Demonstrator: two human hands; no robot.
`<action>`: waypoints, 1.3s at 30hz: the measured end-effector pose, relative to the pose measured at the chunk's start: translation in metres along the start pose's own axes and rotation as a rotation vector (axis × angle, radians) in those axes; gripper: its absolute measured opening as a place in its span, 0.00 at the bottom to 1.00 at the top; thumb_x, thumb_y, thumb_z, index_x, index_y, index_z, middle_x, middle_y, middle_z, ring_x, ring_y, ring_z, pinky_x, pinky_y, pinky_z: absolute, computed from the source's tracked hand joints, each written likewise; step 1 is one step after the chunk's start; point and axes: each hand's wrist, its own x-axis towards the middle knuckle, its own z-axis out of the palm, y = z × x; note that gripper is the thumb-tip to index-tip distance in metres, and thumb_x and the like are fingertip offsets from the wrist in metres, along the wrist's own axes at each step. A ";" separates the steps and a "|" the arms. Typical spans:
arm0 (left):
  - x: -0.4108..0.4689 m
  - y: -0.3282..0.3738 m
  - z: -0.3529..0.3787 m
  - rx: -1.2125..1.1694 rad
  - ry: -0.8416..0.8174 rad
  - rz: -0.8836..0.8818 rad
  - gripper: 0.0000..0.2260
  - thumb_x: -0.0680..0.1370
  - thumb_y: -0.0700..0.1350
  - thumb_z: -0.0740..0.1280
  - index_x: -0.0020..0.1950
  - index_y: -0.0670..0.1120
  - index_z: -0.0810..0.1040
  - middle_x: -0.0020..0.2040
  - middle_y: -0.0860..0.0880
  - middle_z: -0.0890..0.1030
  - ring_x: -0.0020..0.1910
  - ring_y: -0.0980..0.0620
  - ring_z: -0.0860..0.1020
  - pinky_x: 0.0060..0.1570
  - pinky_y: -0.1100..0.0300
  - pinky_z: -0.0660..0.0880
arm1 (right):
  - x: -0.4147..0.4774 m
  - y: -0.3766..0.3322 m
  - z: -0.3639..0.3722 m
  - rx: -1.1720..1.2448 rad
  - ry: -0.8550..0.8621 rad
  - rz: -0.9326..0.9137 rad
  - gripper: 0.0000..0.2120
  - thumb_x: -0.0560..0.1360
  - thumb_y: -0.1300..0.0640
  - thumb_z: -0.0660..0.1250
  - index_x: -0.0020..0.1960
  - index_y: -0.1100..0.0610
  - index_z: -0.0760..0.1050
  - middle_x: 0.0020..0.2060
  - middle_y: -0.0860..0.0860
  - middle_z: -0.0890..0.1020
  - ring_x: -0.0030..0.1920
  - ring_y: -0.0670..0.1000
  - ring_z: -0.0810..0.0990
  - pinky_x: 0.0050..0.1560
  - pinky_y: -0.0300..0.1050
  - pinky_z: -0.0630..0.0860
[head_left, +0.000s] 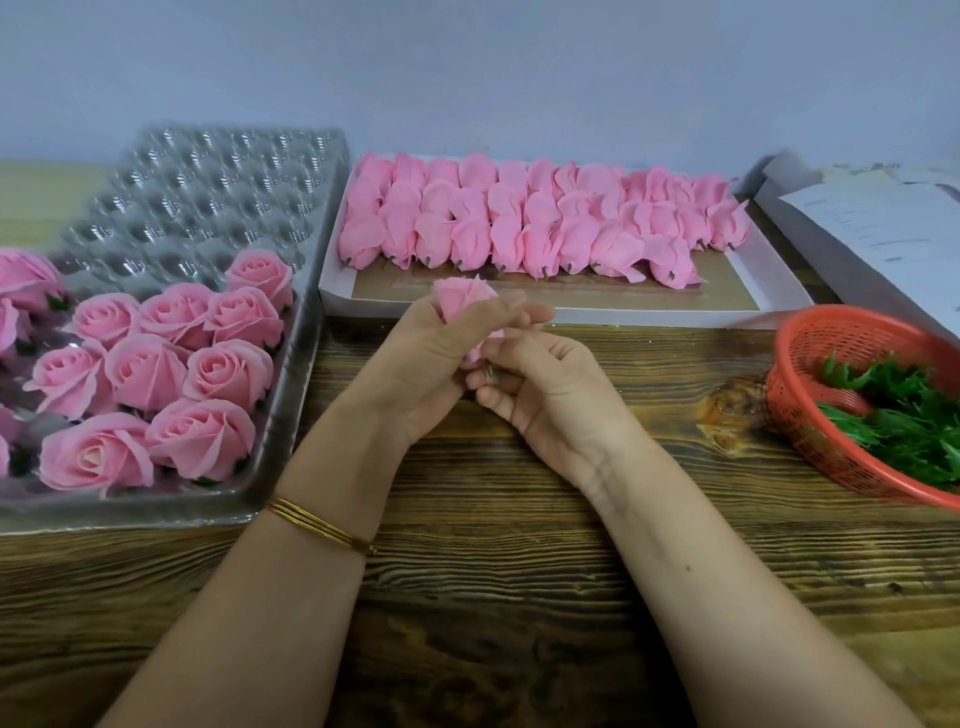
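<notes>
Above the wooden table (519, 571), the left hand (431, 358) curls its fingers round one pink rose bud (462, 296), while the right hand (545, 384) pinches the bud's base from below, and both hands hide its lower half. To the left a clear plastic tray (208, 182) holds nine whole finished roses (228, 371) and a few more cut off by the picture's edge. Just behind the hands, one white cardboard tray (571, 314) carries three rows of lying buds (519, 228), too overlapped to count, and at the right one red basket (810, 353) of green leaves (893, 410) stands near some papers (883, 223).
</notes>
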 end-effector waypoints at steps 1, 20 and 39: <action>0.000 0.000 0.000 -0.002 -0.005 0.011 0.08 0.70 0.50 0.73 0.35 0.48 0.81 0.52 0.44 0.86 0.53 0.48 0.82 0.55 0.45 0.67 | 0.000 0.000 0.000 0.012 -0.001 0.012 0.11 0.76 0.68 0.65 0.37 0.61 0.81 0.32 0.54 0.82 0.31 0.46 0.80 0.34 0.34 0.78; 0.005 -0.005 0.000 0.092 0.049 0.042 0.12 0.72 0.47 0.72 0.49 0.41 0.85 0.43 0.39 0.82 0.36 0.47 0.77 0.29 0.61 0.70 | -0.002 0.006 0.003 -0.277 0.153 -0.185 0.04 0.72 0.71 0.71 0.40 0.64 0.81 0.33 0.60 0.80 0.36 0.54 0.76 0.40 0.41 0.75; 0.001 -0.001 -0.002 0.022 -0.024 0.013 0.10 0.73 0.43 0.73 0.50 0.39 0.82 0.45 0.42 0.83 0.45 0.43 0.76 0.40 0.55 0.75 | -0.002 0.006 0.000 -0.321 0.213 -0.250 0.02 0.73 0.67 0.72 0.42 0.66 0.81 0.33 0.59 0.78 0.33 0.50 0.74 0.36 0.36 0.75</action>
